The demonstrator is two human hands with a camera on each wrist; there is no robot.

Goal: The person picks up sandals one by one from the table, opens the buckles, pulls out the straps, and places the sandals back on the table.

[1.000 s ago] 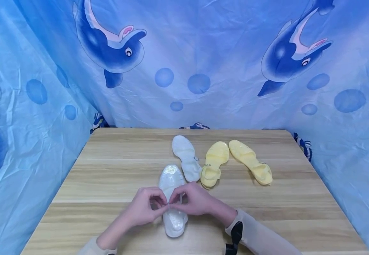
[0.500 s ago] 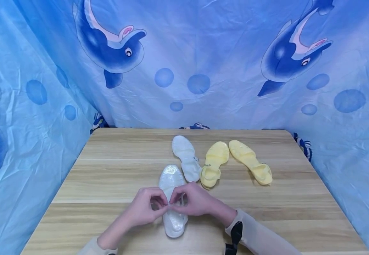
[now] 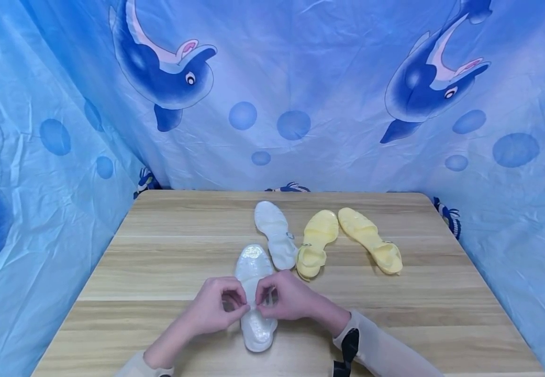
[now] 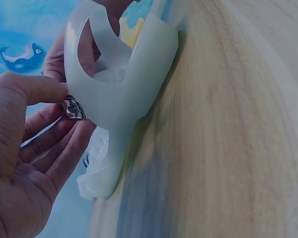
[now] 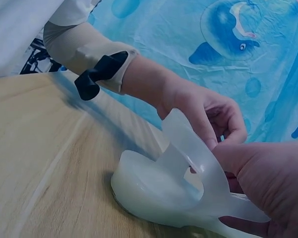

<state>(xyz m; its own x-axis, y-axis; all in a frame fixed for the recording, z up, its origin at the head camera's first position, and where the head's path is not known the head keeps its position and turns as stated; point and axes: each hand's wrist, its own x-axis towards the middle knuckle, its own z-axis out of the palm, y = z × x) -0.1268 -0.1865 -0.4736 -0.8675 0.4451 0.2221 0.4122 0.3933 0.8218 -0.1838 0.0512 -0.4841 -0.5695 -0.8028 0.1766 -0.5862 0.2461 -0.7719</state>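
Note:
A translucent white jelly sandal (image 3: 253, 262) lies on the table before me, toe away, under both hands. My left hand (image 3: 218, 306) pinches the small metal buckle (image 4: 73, 108) at the side of its ankle strap between thumb and fingers. On the strap's other side my right hand (image 3: 288, 296) has thumb and index finger close together at the strap (image 5: 216, 183); the fingertips hide the strap's end. In the right wrist view the heel cup (image 5: 156, 181) stands on the wood.
A second white sandal (image 3: 272, 230) lies just behind. Two yellow sandals (image 3: 321, 230) with buckles lie to the right, the far one (image 3: 366, 233) turned outward. The wooden table (image 3: 159, 251) ends at a blue dolphin-print curtain (image 3: 291, 68).
My right hand's fingertips have drawn a little to the right, leaving a small gap from the left fingertips. My left hand and the sandals stay in place.

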